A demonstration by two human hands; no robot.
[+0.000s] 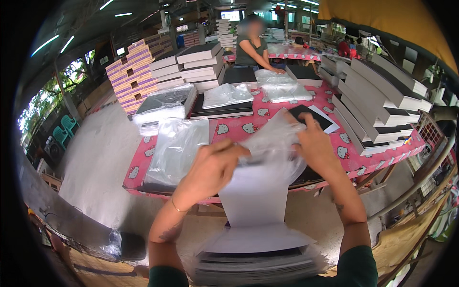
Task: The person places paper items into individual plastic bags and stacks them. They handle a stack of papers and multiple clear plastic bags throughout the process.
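1. Head view, centre: I see a thin, clear plastic bag [273, 137] bunched between both hands, above a blank white rectangular sheet [253, 198].
2. At the bag's three o'clock, the right hand [313, 139] pinches it; at its eight o'clock, the left hand [215, 165] curls its fingers, too blurred for me to tell whether they grip.
3. At nine o'clock, flat clear plastic sleeves [174, 150] lie on the pink, cat-print table cover [353, 165].

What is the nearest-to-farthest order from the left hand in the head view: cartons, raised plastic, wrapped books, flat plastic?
From the left hand:
1. Raised plastic, just to its right.
2. Flat plastic, left side of table.
3. Wrapped books, behind that.
4. Cartons, beyond the table, left.
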